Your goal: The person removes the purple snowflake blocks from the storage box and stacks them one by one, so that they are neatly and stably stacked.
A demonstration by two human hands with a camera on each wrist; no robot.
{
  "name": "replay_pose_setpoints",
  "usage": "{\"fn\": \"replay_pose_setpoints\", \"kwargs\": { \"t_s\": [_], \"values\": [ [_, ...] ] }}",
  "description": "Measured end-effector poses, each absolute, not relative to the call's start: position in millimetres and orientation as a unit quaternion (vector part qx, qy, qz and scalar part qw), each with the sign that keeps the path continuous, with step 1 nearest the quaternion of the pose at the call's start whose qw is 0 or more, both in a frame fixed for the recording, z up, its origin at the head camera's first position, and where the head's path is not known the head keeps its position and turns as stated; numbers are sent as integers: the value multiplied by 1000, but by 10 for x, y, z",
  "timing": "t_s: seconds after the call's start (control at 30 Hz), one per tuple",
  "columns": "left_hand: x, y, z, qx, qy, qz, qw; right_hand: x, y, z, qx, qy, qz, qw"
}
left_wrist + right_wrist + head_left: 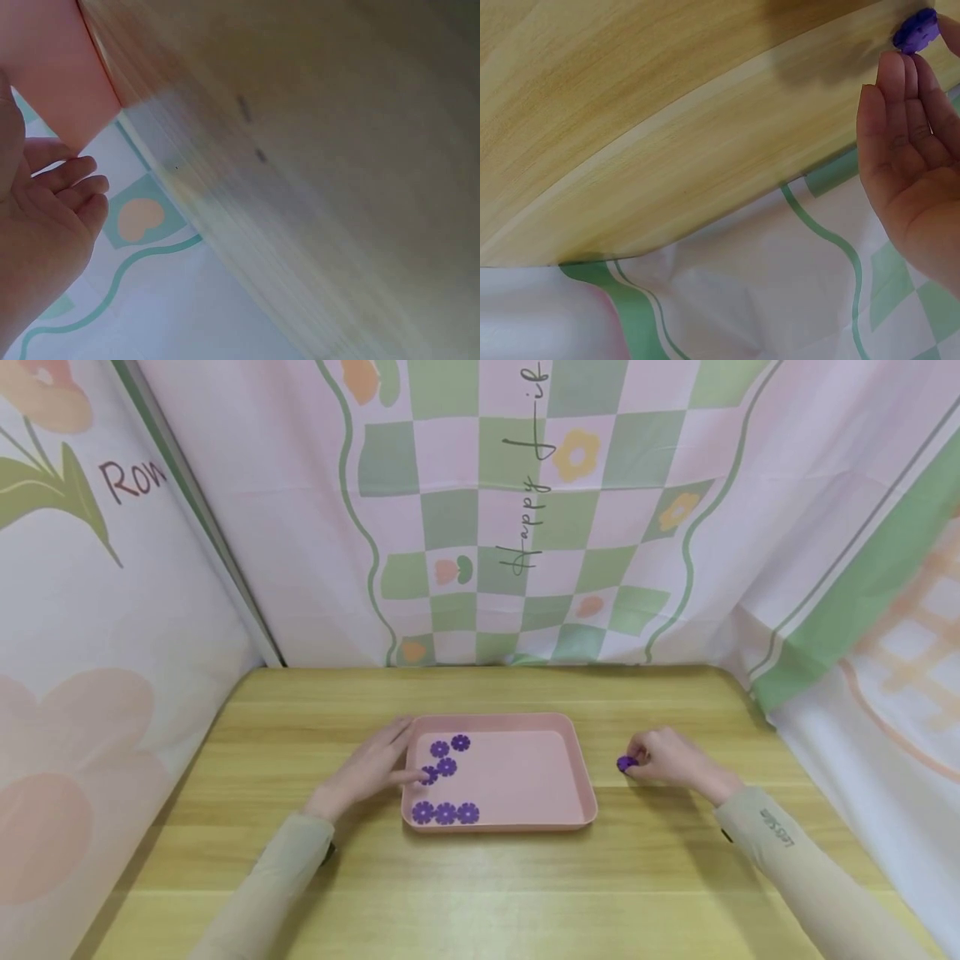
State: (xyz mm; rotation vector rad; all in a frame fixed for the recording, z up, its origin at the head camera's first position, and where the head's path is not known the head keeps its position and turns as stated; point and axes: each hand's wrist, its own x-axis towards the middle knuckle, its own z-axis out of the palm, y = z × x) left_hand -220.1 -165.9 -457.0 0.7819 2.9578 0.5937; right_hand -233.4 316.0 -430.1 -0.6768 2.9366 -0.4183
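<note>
Beside the tray's left wall in the head view, my left hand point(375, 764) grips the pink tray point(510, 716), fingers along the outside and thumb over the rim. The thumb tip overlaps a purple snowflake building disc point(428, 776). Another disc point(447, 767) lies close to it. Two more, including a disc point(461, 742), lie toward the tray's back left. Three discs line up at the front left corner, the middle disc point(446, 813) among them. Right of the tray, my right hand point(667, 756) pinches a purple disc point(917, 31) between thumb and fingertips, low over the table.
The tray stands on a wood-grain table point(495, 893). Behind the table hangs a checkered cloth point(510, 527), with further printed cloths at the left point(112, 610) and right. A table edge runs close to the right hand in the right wrist view.
</note>
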Motion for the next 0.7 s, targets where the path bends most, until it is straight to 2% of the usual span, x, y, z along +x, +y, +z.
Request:
{"fn": "replay_pose_setpoints", "kwargs": {
  "t_s": [0.7],
  "values": [
    [-2185, -1662, -4551, 255, 947, 193, 10, -2335, 3148, -4315, -235, 961, -140, 39]
  ]
}}
